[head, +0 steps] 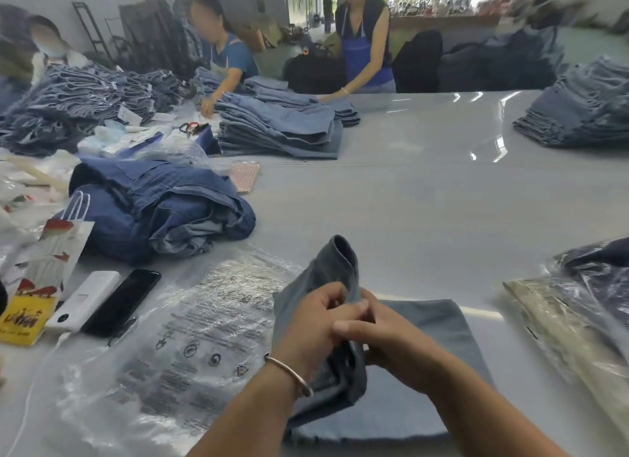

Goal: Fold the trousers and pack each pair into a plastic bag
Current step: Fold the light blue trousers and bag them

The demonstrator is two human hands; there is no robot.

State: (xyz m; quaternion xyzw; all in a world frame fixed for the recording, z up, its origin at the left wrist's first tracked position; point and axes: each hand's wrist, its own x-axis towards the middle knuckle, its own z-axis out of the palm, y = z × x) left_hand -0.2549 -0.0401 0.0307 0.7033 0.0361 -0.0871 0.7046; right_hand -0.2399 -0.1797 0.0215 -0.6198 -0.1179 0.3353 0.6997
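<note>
A: What is closest to the camera?

B: Two arms reach out over the table [425,198]. The left hand [315,324], with a bracelet [289,375] on its wrist, pinches a fold of the grey-blue trousers [422,364]. The right hand [377,334] is curled round the same fold, just beside the left, and the fingers of the two touch.

A: Where are the trousers?

B: They lie flat on the table under both hands. One folded part sticks up past the fingers.

A: And the bag?

B: A clear plastic bag [190,337] with black print lies flat to the left, touching the trousers' edge.

A: What else is there?

B: A white charger [83,300] and a black phone [121,302] lie side by side, further left. Behind them sits a heap of dark blue jeans [163,201]. On the right is a packed bag [592,286] with dark cloth inside. Across the table, people stand by stacks of folded jeans [279,126].
</note>
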